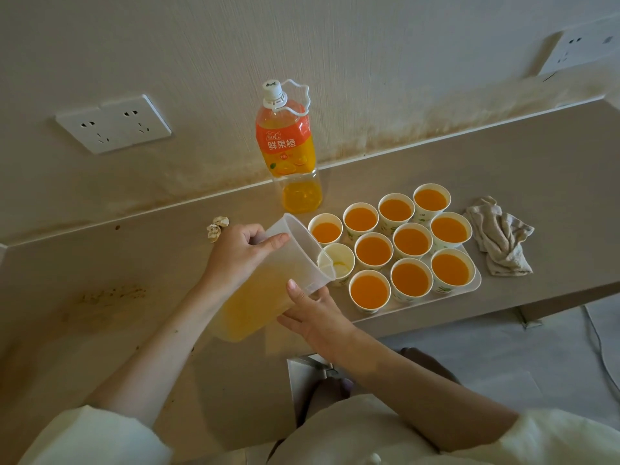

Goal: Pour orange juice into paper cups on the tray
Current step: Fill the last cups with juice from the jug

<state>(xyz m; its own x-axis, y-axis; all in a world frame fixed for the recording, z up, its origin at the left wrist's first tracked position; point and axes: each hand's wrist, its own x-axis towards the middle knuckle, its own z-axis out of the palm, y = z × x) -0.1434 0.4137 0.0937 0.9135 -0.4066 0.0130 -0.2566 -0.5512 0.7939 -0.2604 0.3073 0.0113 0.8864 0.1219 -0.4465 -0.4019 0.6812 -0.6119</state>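
Cream sleeves (100, 434) sit closest to us, with both forearms reaching up to the pitcher (265, 290). Surface is a beige counter (100, 270), stained brown well left of the tray (477, 280). It runs along a beige textured wall (369, 45) with yellowish staining above the joint. Grey floor (503, 357) shows below the tray past the counter edge, with a cable (600, 340) on it. One white socket (112, 124) is on the wall far left of the tray, and a second socket (577, 50) is up right of it. A juice bottle (288, 146) stands upright behind the tray's left end, against the wall. It has a white cap on and an orange label, and is filled only near the bottom. A crumpled paper scrap (216, 228) lies left of the tray, and a grey rag (500, 236) is bunched just right of it. On the tray we count eleven paper cups (412, 239) in rows. Ten are full of opaque orange juice (373, 250). The near-empty cup (337, 263) at the tray's left end has only a pale puddle in the bottom. The pitcher is translucent plastic, tilted with its rim over that cup, and its juice is pooled toward the base. We can't tell whether a stream is running. Left hand (241, 250) is clamped on the pitcher's far side, fingers curled. Right hand (312, 317) lies flat against the near side, thumb up on the wall and fingers straight. The hands are apart, with the pitcher between them.
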